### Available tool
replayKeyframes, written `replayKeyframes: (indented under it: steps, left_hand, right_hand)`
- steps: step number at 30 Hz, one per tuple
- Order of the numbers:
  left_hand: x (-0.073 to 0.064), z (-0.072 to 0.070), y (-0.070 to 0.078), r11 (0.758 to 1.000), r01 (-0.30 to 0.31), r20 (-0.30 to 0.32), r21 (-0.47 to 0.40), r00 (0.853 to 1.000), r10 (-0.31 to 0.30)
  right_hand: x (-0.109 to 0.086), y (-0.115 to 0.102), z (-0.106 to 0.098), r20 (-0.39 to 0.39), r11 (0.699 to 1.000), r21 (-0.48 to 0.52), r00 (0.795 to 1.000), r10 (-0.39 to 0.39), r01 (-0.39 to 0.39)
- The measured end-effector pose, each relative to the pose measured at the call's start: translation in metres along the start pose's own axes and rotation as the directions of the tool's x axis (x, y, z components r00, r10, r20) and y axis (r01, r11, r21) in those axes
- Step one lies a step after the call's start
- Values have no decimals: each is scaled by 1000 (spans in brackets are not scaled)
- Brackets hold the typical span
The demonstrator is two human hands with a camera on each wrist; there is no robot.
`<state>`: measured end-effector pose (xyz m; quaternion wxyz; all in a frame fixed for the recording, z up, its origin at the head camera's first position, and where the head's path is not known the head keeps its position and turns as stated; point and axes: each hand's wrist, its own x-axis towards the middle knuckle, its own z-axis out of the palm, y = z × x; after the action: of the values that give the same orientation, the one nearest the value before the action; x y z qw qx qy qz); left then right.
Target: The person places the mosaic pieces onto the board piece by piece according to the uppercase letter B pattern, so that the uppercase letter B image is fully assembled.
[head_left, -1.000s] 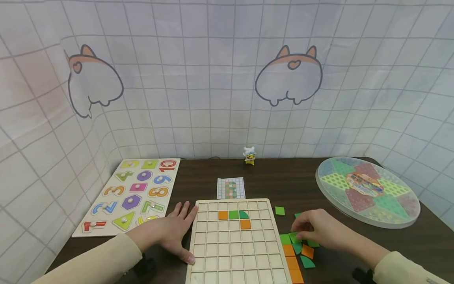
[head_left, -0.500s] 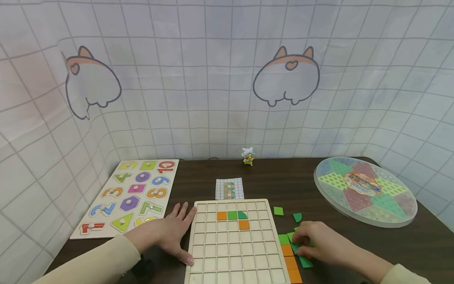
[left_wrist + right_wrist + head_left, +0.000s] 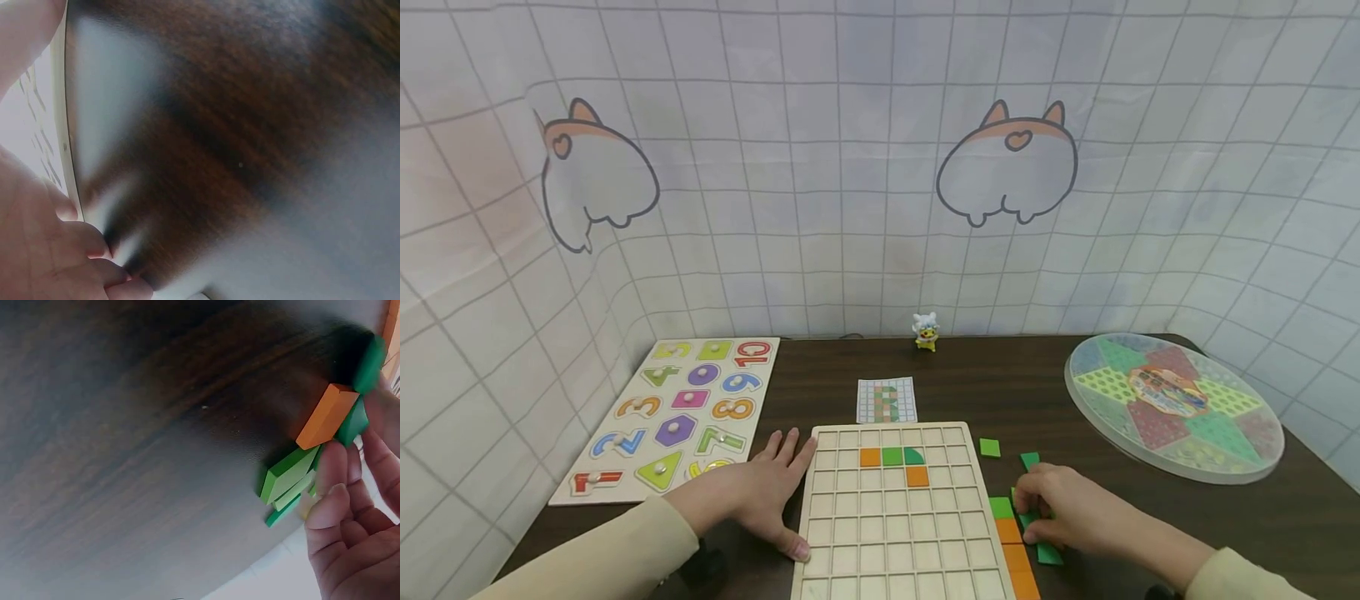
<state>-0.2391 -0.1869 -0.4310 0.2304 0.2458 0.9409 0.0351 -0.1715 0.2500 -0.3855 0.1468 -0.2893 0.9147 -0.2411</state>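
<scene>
A wooden grid board (image 3: pixel 872 529) lies flat at the near middle of the dark table (image 3: pixel 820 367), its near edge cut off by the frame; orange tiles (image 3: pixel 1017 557) line up along its right side, with a light green square tile (image 3: pixel 1000 508) at the far end of that line. The left hand (image 3: pixel 760 492) is spread with fingers extended, grasping nothing, its thumb resting on the board's left rim; the right hand (image 3: pixel 1063 508) bends its fingers down into the loose tiles to the right of that line, and whether it pinches one I cannot tell; the right wrist view shows an orange tile (image 3: pixel 328 415) and dark green tiles (image 3: pixel 354 422) close to its fingertips.

Within the board, the second row from the far edge bears an orange square, a light green square and a dark green quarter-circle (image 3: pixel 913 456), side by side; another orange square (image 3: pixel 917 476) sits directly on the near side of the quarter-circle. A single light green square (image 3: pixel 990 448) lies apart, right of the board; a printed pattern card (image 3: pixel 887 401) lies just beyond the far rim; a number-and-shape knob puzzle (image 3: pixel 703 417) lies to the left; a round Chinese checkers board (image 3: pixel 1217 437) lies to the right; a small white-and-yellow figurine (image 3: pixel 926 332) stands farthest, before grid-patterned cloth (image 3: pixel 805 167) printed with corgi rumps.
</scene>
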Motion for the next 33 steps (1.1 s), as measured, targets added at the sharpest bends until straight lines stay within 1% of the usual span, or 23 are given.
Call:
replayKeyframes:
  steps: [3,4,9,13,15,20,26,28,33]
  left_hand:
    - [0,0,1,1000,1,1,-4,1000,-1]
    - [0,0,1,1000,2,0,-2,1000,-2]
    - [-1,0,2,1000,4,-3,0,1000,-4]
    - [-1,0,2,1000,10,0,-3,1000,-10]
    - [-1,-1,3,1000,12,2,-5,1000,-12]
    - [-2,-1,3,1000,16,2,-8,1000,-16]
    - [0,0,1,1000,14,0,6,1000,-14]
    - [0,0,1,1000,14,2,8,1000,-14]
    - [0,1,1,1000,15,7,3,1000,-15]
  right_hand:
    - [1,-1,1,-5,1000,-9,1000,-14,14]
    - [1,-1,1,-7,1000,1,1000,-17,17]
    - [1,2,-1,-6,992,124,1000,-25,26]
    - [3,-2,-9,-16,982,189,1000,0,3]
    - [7,-7,-12,-27,973,230,999,27,-21]
    - [22,-21,-10,-39,931,358,996,86,-67]
    - [44,-41,2,-53,886,453,990,134,-95]
    - [51,-48,6,-66,880,464,987,149,-102]
    - [64,-59,13,-92,886,449,981,173,-114]
